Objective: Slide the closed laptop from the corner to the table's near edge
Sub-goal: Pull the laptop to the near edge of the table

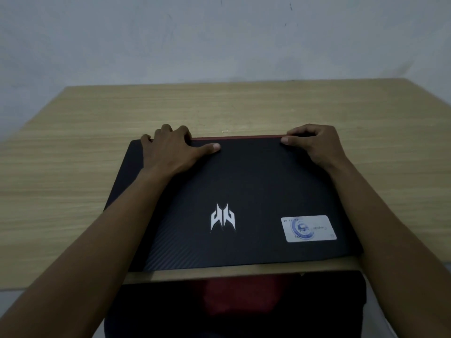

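- I saw the closed black laptop flat on the wooden table, just inside its near edge.
- Left hand and right hand hooked over the far red-trimmed edge, thumbs on the lid; fingertips hidden, apparently curled behind.

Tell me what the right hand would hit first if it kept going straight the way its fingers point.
Nothing close by: the right hand points past the laptop edge over bare table. The wall beyond looks first, though depth is unclear.
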Tool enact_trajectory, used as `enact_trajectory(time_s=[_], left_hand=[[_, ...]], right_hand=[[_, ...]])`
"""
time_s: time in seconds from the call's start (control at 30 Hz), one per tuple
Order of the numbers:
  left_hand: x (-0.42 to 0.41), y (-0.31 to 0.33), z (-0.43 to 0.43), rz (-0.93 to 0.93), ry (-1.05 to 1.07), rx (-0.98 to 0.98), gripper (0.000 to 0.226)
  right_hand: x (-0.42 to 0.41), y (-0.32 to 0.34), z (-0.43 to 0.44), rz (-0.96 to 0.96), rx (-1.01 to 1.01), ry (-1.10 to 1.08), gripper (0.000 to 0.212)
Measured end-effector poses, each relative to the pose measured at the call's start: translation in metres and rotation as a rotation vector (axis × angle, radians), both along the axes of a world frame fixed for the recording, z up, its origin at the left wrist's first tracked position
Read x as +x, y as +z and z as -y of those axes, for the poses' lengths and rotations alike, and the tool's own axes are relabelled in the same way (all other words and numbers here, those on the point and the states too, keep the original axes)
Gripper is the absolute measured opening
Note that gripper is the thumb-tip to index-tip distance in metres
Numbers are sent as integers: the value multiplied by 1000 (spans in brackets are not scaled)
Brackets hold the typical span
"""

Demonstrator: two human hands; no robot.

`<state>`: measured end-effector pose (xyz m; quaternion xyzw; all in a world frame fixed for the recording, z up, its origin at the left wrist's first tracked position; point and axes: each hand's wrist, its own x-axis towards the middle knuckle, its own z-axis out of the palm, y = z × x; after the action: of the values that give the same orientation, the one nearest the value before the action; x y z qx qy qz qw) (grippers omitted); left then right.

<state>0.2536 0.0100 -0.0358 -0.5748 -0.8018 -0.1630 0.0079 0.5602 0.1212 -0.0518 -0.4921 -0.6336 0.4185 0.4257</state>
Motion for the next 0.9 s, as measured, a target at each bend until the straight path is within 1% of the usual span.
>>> enact_trajectory(time_s=[0.23,0.3,0.33,0.4,0.47,0.53,0.63,0.7,0.8,0.9], left_hand=[[2,-1,-1,6,-5,-23,99],[-2,1,-2,47,-11,-33,92],[-6,2,-1,77,-16,-34,84],[-24,7,2,156,-42,-32,62],[-47,11,8,310,-104,-16,42],[-66,14,15,440,-133,35,29],[-88,12,20,530,-74,76,28],[-97,3,26,634,-43,102,27],[-100,-9,33,833,-6,266,14],[-98,-13,34,863,1,339,7]], right_hand=[[5,-1,1,-9,14,4,40],[6,-2,0,-8,17,13,39],[6,-2,0,-4,20,17,38],[5,-3,-1,4,28,34,36],[6,-3,-2,7,33,43,34],[6,-2,-3,3,35,49,32],[5,-2,-1,5,42,48,29],[4,-2,0,-1,36,46,29],[4,-1,1,5,35,41,28],[2,-1,2,4,38,38,28]])
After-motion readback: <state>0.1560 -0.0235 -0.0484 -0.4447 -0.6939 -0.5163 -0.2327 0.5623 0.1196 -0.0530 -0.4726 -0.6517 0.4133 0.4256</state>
